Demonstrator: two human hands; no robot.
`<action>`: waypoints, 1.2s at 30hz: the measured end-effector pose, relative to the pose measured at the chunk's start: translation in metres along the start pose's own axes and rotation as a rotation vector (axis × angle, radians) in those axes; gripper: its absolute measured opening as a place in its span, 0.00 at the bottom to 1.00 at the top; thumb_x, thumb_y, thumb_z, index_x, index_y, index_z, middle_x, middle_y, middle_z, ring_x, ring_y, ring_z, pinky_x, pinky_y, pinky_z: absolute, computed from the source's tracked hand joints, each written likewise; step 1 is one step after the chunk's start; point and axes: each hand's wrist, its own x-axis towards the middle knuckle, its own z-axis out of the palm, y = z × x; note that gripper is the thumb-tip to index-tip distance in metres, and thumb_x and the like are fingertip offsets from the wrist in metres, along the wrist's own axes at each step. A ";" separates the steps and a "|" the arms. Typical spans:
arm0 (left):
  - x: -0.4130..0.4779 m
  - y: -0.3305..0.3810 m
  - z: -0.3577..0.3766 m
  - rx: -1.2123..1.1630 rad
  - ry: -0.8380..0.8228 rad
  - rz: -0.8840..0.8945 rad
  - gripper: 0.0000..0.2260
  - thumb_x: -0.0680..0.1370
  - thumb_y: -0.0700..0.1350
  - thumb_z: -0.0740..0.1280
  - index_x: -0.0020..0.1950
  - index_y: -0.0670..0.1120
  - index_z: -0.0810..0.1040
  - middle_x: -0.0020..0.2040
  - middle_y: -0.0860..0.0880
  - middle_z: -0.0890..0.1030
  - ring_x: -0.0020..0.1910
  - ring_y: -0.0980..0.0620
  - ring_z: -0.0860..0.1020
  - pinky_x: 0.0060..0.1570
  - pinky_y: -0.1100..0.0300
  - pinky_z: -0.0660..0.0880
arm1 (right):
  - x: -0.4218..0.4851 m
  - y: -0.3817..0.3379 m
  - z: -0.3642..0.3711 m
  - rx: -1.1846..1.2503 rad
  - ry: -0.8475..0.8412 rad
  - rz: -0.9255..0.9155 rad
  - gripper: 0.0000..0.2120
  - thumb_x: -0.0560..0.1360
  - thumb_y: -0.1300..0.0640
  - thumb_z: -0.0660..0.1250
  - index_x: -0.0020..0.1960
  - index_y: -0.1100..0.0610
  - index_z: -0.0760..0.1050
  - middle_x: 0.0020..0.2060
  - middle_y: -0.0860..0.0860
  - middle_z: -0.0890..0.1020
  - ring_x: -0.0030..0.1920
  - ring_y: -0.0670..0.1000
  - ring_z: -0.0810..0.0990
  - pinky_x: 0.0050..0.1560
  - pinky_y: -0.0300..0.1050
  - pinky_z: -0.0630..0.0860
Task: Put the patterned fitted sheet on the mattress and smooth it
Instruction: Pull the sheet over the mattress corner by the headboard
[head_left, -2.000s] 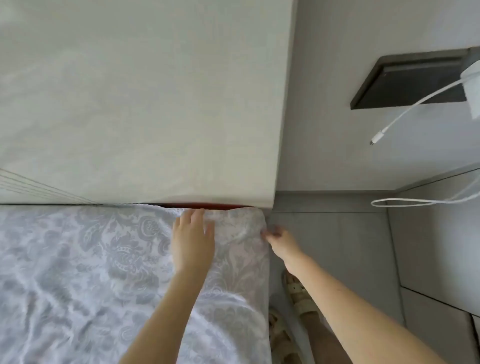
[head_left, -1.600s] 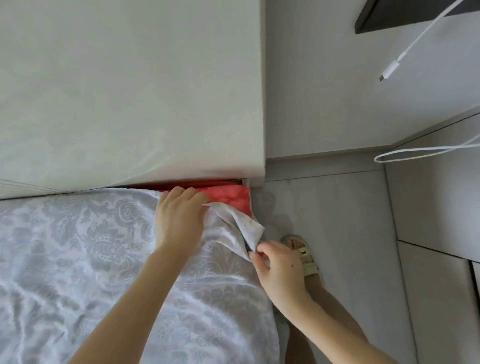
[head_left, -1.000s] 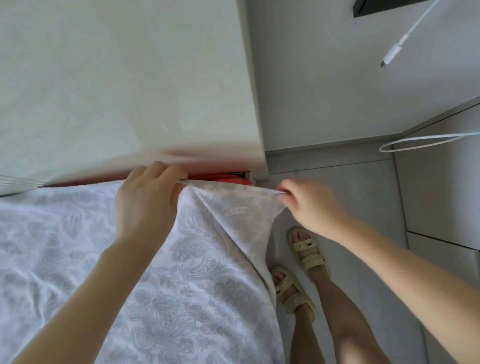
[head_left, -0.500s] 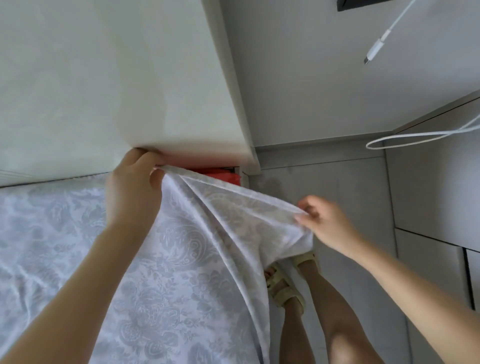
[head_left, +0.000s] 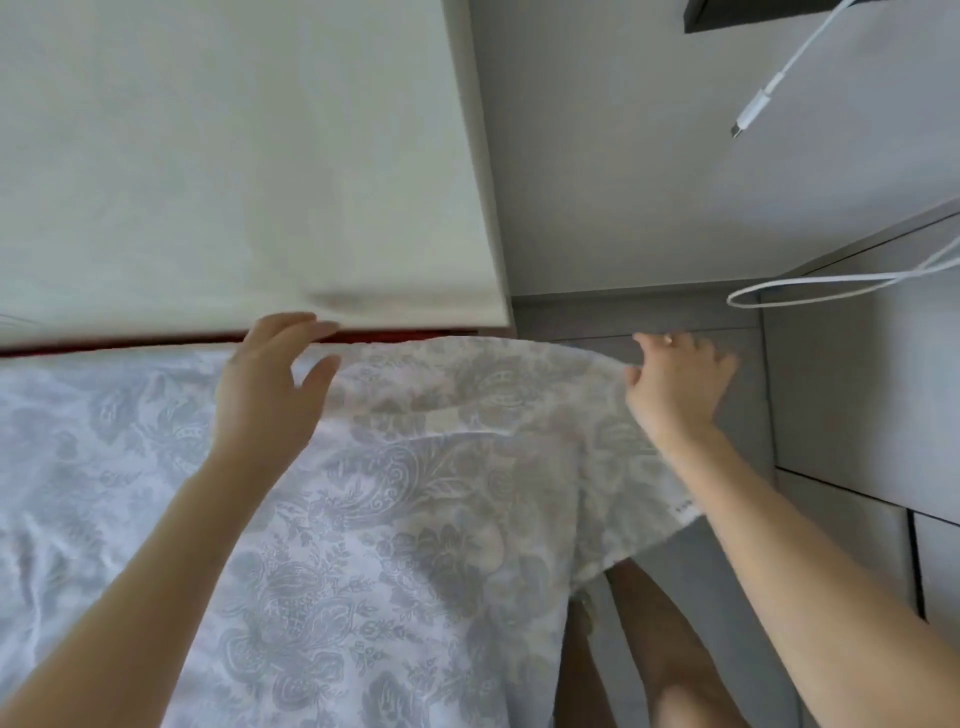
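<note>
Since half a second ago my left hand has let go of the sheet's top edge. It is now spread wide, fingers straight and splayed, palm down; I cannot tell whether the palm touches the cloth. My right hand has swung the corner up and outward, and its curled fingers and thumb pinch the hem there, though blur softens the grip.

The patterned fitted sheet runs between my two hands and back toward me under both forearms. It is thin white cloth with a grey floral damask print. It lies creased and rippled to the left of my left hand and billows in a smooth hump between the hands. Below my right wrist its loose edge hangs off the side of the bed.

Just beyond my left fingertips a narrow red strip shows, and past it rises the headboard, a pale, flat, finely woven panel with a square corner. Under and beyond my right hand is the grey tiled floor. A thin white cable loops farther right of that hand.
</note>
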 end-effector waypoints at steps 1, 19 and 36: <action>-0.002 -0.007 0.002 0.033 0.031 -0.042 0.10 0.76 0.39 0.67 0.57 0.42 0.80 0.57 0.45 0.78 0.46 0.48 0.77 0.46 0.57 0.71 | -0.001 -0.012 0.004 0.009 -0.027 -0.053 0.16 0.74 0.57 0.65 0.61 0.55 0.76 0.53 0.58 0.80 0.54 0.61 0.76 0.56 0.54 0.66; 0.050 -0.075 0.025 0.084 -0.107 -0.829 0.12 0.77 0.39 0.59 0.37 0.36 0.76 0.26 0.44 0.73 0.30 0.45 0.70 0.28 0.59 0.63 | 0.002 -0.102 -0.007 0.414 0.360 -0.446 0.15 0.73 0.58 0.65 0.29 0.59 0.72 0.21 0.55 0.73 0.22 0.55 0.67 0.27 0.40 0.57; -0.023 0.010 0.076 0.300 -0.361 0.161 0.22 0.80 0.55 0.51 0.73 0.52 0.65 0.75 0.47 0.63 0.74 0.42 0.60 0.71 0.40 0.55 | -0.112 -0.033 0.092 1.008 -0.782 0.667 0.20 0.77 0.51 0.65 0.66 0.59 0.71 0.59 0.55 0.78 0.55 0.54 0.76 0.50 0.41 0.72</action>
